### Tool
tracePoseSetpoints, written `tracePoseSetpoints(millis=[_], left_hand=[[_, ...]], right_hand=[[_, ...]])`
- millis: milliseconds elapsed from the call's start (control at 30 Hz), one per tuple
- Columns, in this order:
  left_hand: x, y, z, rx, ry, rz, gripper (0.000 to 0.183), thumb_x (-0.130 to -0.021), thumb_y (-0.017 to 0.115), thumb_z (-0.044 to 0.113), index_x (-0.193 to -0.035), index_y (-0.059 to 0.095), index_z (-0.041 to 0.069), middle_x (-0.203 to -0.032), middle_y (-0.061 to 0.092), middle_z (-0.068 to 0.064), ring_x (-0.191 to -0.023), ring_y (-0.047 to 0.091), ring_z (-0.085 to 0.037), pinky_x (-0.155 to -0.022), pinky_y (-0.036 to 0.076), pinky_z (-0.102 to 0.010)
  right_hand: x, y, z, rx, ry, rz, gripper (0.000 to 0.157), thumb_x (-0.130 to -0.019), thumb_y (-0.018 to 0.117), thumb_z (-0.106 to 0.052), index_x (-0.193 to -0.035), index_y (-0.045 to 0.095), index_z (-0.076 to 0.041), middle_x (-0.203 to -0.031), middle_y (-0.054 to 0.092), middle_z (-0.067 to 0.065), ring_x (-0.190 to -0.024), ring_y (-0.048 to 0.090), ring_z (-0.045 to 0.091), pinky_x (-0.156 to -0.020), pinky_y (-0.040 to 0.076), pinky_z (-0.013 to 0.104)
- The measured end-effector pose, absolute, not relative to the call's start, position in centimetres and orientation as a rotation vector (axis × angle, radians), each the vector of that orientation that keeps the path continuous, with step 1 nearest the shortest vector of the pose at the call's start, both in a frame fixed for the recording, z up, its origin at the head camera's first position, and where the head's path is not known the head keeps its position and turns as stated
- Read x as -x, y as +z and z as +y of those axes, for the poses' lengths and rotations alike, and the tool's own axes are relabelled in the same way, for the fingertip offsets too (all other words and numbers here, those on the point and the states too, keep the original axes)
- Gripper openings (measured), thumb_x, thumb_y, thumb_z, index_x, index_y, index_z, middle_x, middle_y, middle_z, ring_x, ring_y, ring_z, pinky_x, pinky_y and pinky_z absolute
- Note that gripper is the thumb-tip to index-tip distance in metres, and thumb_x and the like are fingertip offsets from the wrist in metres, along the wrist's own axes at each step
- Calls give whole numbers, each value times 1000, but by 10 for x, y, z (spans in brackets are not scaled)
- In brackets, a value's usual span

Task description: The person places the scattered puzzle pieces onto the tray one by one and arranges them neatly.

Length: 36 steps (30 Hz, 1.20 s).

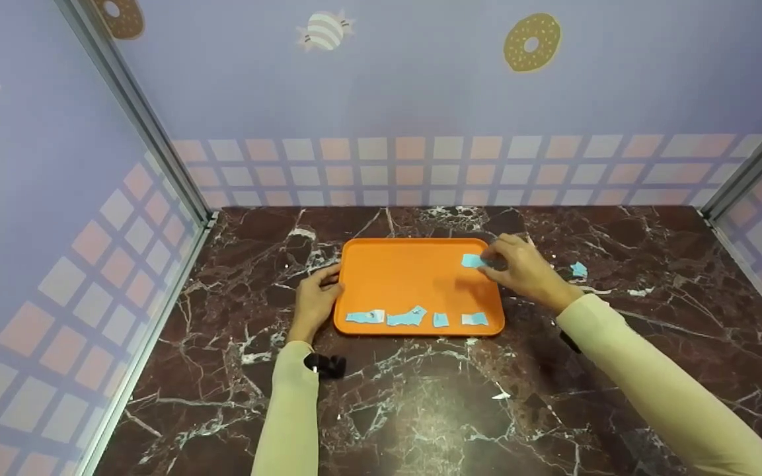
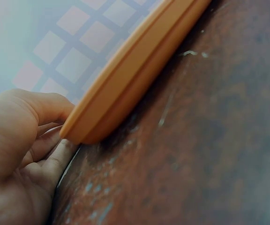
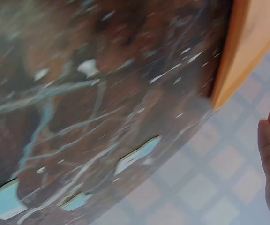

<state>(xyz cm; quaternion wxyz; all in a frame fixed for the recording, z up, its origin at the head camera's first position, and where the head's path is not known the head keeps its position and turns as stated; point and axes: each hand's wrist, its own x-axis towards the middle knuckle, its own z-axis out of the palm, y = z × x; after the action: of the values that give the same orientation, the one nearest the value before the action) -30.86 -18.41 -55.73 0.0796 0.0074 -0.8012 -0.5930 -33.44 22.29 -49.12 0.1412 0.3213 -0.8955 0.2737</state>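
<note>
An orange tray lies on the marbled table. At its left edge my left hand grips the rim; the left wrist view shows the fingers against the tray's edge. Over the tray's upper right part, my right hand pinches a light blue scrap of paper between thumb and fingers. Torn blue and white scraps lie in a row along the near side: a long scrap, a jagged scrap, a small scrap and a two-toned scrap.
Right of the tray, a crumpled-looking blue scrap lies on the table. More blue scraps show on the table in the right wrist view. Patterned walls stand at the back and both sides.
</note>
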Motion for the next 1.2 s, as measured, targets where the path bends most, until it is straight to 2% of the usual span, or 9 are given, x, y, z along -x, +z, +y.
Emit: tracePoseSetpoints(millis=[333, 800, 1200], left_hand=[[309, -557, -184, -25, -1768, -2407, 41, -98, 70, -2, -138, 70, 0, -122, 72, -20, -112, 71, -34, -95, 59, -40], [308, -556, -184, -37, -1778, -2404, 40, -98, 71, -1, -138, 71, 2, -122, 72, -19, -112, 72, -33, -94, 59, -41], [308, -557, -184, -7, -1793, -2382, 41, -97, 69, -3, -138, 70, -1, -121, 72, -22, -112, 72, -35, -94, 60, -41]], right_hand=[[326, -495, 189, -1065, 824, -2563, 21, -90, 87, -7, -104, 73, 0, -102, 66, 12, -96, 68, 30, -86, 60, 42], [326, -503, 146, -1127, 947, -2621, 18, -94, 83, -9, -106, 73, 0, -103, 67, 11, -98, 69, 30, -89, 60, 41], [327, -508, 112, -1128, 953, -2686, 18, -94, 82, -10, -106, 74, 1, -103, 66, 11, -97, 68, 28, -89, 60, 38]])
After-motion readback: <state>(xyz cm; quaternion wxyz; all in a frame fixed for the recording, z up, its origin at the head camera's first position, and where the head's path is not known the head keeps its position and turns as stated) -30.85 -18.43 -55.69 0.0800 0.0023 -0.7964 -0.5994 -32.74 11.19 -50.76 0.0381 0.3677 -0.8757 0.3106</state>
